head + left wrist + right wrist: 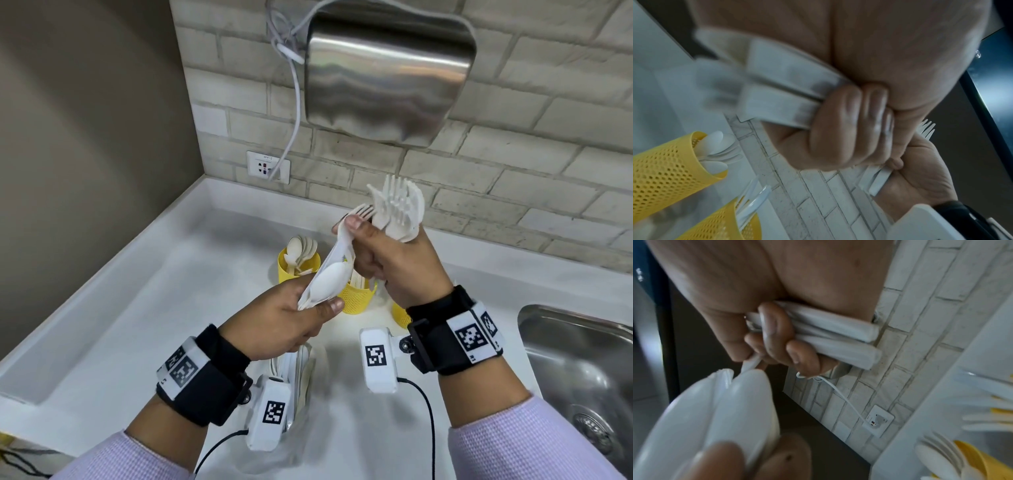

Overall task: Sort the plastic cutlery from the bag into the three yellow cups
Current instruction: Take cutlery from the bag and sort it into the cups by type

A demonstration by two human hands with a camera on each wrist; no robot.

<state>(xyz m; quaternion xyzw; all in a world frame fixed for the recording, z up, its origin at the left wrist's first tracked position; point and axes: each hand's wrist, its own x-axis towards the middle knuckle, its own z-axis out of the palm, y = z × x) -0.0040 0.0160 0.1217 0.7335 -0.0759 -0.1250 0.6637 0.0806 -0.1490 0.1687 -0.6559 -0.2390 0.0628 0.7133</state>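
While both hands are raised above the white counter, a bundle of white forks is gripped in the curled fingers of the right hand, tines pointing up, and one more fork is pinched between its thumb and forefinger. White spoons are clamped in the left hand between thumb and fingers, bowls toward the other hand; in the left wrist view their handles are seen wrapped by the curled fingers. Three yellow perforated cups stand on the counter below the hands: the far left cup is filled with spoons, the middle cup holds white cutlery whose kind cannot be told, and the third cup is mostly hidden behind the right wrist. A clear bag with more cutlery lies beneath the left wrist. On the brick wall a steel hand dryer is mounted, its cable run to a socket whose small label is too blurred to be read. Square black-and-white coded tags are carried on both wrist straps. A steel sink is set at the right
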